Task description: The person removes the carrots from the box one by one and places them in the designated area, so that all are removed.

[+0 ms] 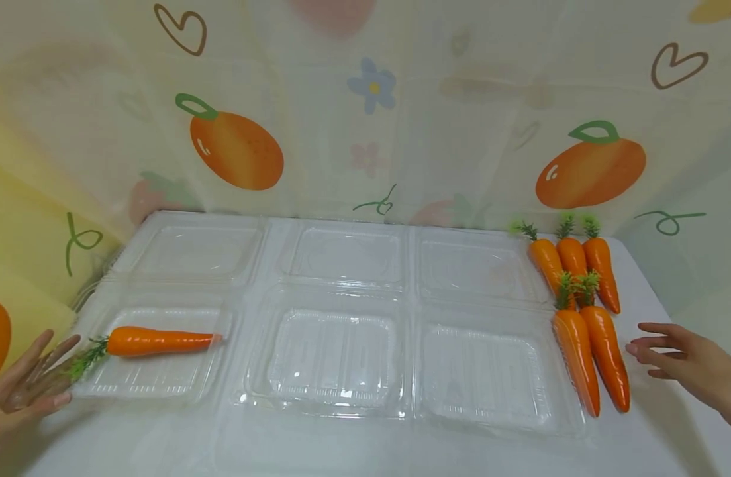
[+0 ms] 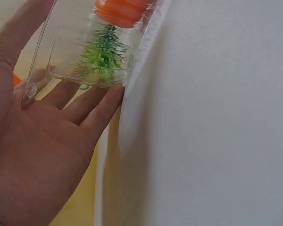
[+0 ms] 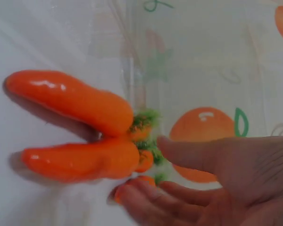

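Observation:
One orange carrot (image 1: 163,341) with green leafy top lies in the base of the left clear plastic clamshell container (image 1: 157,391). At this container's left end is my left hand (image 1: 26,391), its fingers extended. In the left wrist view, some of the left fingers (image 2: 101,110) show behind the container's clear wall, by the carrot's leaves (image 2: 101,56). My right hand (image 1: 693,364) is just right of the carrot pile, thumb and fingers apart with nothing between them. Two front carrots (image 1: 606,354) lie nearest to it; three more carrots (image 1: 602,265) lie behind.
A middle clamshell container (image 1: 336,409) and a right clamshell container (image 1: 485,424) lie with lids folded back, side by side on the white table (image 1: 306,450). The front carrots lie against the right container's edge. Behind the table hangs a fruit-patterned curtain (image 1: 461,132).

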{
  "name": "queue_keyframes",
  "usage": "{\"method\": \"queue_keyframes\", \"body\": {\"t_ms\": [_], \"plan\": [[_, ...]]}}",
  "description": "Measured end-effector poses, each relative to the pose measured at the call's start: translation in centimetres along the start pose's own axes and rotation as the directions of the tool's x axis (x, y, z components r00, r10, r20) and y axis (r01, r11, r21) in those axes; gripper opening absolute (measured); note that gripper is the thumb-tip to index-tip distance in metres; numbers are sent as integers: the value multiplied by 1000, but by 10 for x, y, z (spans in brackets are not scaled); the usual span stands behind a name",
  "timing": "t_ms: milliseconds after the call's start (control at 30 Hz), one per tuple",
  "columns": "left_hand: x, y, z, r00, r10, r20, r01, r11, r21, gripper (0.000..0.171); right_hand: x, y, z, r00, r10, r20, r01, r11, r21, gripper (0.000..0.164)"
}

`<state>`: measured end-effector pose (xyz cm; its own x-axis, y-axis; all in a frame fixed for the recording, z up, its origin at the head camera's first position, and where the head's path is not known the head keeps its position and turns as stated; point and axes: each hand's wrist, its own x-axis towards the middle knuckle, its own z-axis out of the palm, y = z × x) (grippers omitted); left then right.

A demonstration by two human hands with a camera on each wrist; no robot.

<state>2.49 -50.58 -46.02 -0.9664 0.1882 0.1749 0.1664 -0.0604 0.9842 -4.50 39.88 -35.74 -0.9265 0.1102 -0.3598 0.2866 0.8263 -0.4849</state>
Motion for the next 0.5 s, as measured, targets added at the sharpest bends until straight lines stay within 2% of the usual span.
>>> {"method": "queue_keyframes", "body": {"t_ms": [100,233,333,433,467,500], "plan": [[1,1,0,1000,-8,-5,8,999,54,99,-3,-16,3,988,-69,-137,63,997,-48,70],[1,4,3,999,-29,-22,31,988,148,99,-6,-41,10,946,-205,-251,179,976,-121,57],[1,7,5,999,-39,-29,44,984,174,99,-7,-57,14,902,-336,-271,306,941,-146,49],[1,7,5,998,-56,-35,62,981,184,98,-8,-69,17,864,-433,-259,403,901,-162,47],[1,7,5,997,-64,-38,70,980,187,98,-8,-73,17,856,-453,-250,424,891,-165,47],[0,6,5,995,-85,-49,94,969,229,98,-8,-76,18,853,-466,-234,437,884,-166,47]]}}
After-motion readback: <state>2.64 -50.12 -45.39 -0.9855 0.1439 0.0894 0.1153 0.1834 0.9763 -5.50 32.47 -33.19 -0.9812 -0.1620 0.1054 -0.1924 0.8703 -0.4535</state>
